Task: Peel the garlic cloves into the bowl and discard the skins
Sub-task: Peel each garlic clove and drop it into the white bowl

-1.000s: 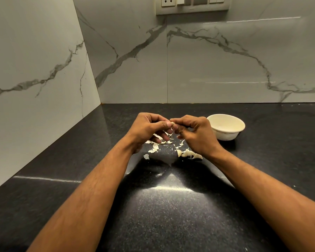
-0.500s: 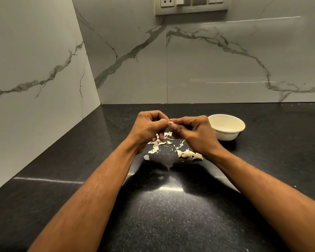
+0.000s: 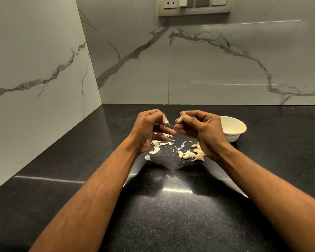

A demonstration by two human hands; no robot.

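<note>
Garlic clove point(image 3: 180, 119) sits pinched in right hand point(image 3: 200, 131), just left of bowl point(image 3: 233, 128) & above counter point(image 3: 171, 215). Left hand point(image 3: 149, 128) pinches a torn skin strip point(image 3: 165, 121), apart from the clove. Best approach imo: keep right pinch low on the clove, pull skin away along its length, then drop clove in bowl. Counts: 1 bowl, 1 clove in hand, approx 5 unpeeled cloves point(image 3: 191, 154) left of bowl, skin scraps point(image 3: 156, 145) too many to count.
</note>
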